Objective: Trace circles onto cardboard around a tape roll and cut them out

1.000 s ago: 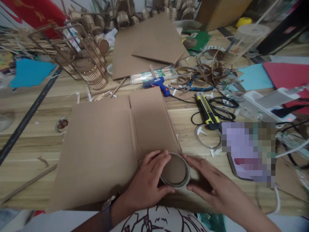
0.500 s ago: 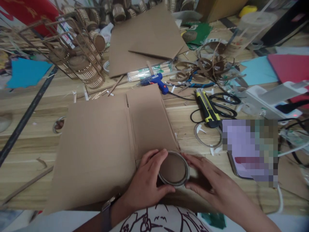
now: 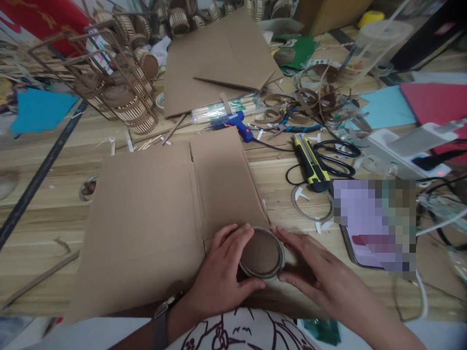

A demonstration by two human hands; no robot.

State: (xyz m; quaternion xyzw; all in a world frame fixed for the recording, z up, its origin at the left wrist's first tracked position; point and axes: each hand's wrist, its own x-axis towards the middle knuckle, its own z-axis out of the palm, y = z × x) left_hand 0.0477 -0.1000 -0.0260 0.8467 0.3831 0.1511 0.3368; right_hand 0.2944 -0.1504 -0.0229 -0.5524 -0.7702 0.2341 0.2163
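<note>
A round ring with a brown cardboard disc inside it (image 3: 261,253) lies on the near right corner of a large flat cardboard sheet (image 3: 146,228). My left hand (image 3: 222,277) curls round the ring's left side, fingers on its rim and thumb under its near edge. My right hand (image 3: 314,274) presses against the ring's right side with fingers together. Both hands hold the ring between them on the cardboard.
A yellow utility knife (image 3: 310,163), black scissors (image 3: 337,158) and a blue glue gun (image 3: 237,124) lie beyond the sheet. More cardboard (image 3: 219,63) and slatted round baskets on a rack (image 3: 124,82) stand at the back. A thin loose ring (image 3: 312,204) and a blurred-out device (image 3: 372,223) lie at right.
My hands and the ring stay in place. The view has shifted slightly, and my right fingers have crept a little closer round the ring.
</note>
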